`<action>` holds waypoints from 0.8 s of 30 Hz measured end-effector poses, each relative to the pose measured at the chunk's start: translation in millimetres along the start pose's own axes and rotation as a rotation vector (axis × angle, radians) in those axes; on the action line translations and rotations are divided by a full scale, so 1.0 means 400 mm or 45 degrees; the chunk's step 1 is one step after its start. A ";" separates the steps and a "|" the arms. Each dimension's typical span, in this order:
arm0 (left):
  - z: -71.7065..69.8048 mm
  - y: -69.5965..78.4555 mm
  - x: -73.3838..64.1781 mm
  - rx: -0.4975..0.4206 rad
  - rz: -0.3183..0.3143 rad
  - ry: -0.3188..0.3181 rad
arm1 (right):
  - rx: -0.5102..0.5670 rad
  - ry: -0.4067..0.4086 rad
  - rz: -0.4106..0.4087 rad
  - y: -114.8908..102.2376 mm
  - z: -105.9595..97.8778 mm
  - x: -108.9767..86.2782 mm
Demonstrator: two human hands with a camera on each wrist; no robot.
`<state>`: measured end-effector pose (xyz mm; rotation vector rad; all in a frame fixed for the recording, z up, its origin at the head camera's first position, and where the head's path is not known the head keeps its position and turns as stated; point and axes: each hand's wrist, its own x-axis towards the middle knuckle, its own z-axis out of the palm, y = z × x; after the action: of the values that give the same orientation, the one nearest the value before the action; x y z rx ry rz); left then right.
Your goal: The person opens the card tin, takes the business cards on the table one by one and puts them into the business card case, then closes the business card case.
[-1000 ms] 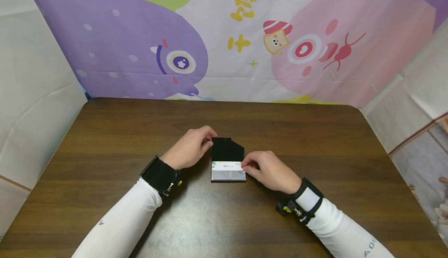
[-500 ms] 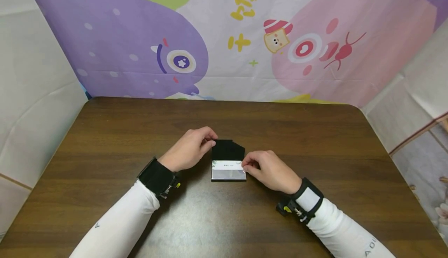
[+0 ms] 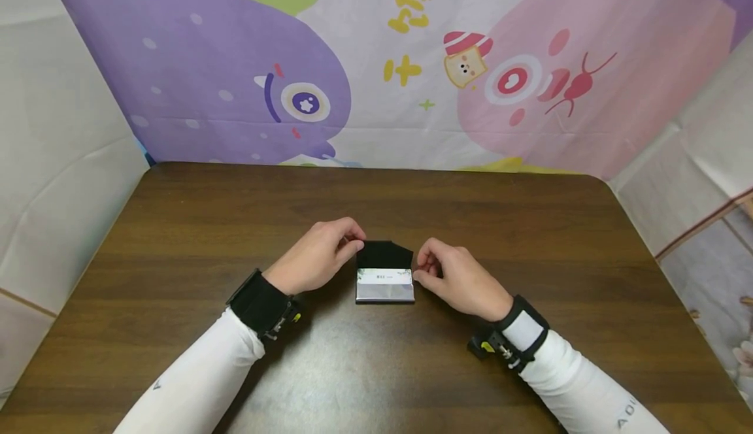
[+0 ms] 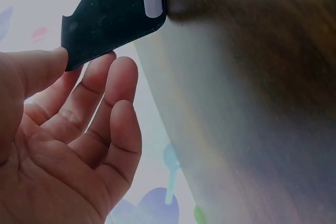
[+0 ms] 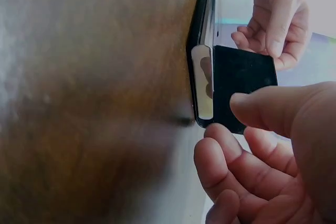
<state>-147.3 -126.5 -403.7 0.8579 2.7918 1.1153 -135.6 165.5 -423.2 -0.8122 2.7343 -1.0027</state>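
Note:
A business card case (image 3: 385,294) lies on the table with its black lid (image 3: 385,255) raised at the back. Inside it sits a white card (image 3: 391,276) with small print and leaf patterns, above a silvery front. My left hand (image 3: 320,254) pinches the lid's far left corner between thumb and fingers; the left wrist view shows the other fingers loosely bent below the lid (image 4: 102,22). Just off the case's right edge is my right hand (image 3: 461,280), thumb and forefinger apart. In the right wrist view its thumb (image 5: 252,109) overlaps the lid.
The brown wooden table (image 3: 329,375) has rounded far corners. Behind it hangs a cartoon-printed cloth (image 3: 406,107), and pale cloth (image 3: 76,159) hangs at the left side. Both wrists carry black straps (image 3: 259,303) with small devices.
The lid has tilted further up and forward, with my left hand still pinching its corner. My right hand has left the card's right edge and moved slightly right, its fingers parting.

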 end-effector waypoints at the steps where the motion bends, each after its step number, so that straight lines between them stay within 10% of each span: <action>1: 0.001 -0.001 -0.001 -0.001 0.001 -0.003 | 0.005 0.007 0.009 0.001 -0.002 0.001; 24: 0.005 0.019 -0.044 -0.018 0.042 -0.085 | -0.013 0.034 -0.007 0.002 0.002 0.010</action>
<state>-128.2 -129.3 -403.7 0.9249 2.7222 1.0886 -139.1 163.5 -424.0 -0.8137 2.7628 -1.0089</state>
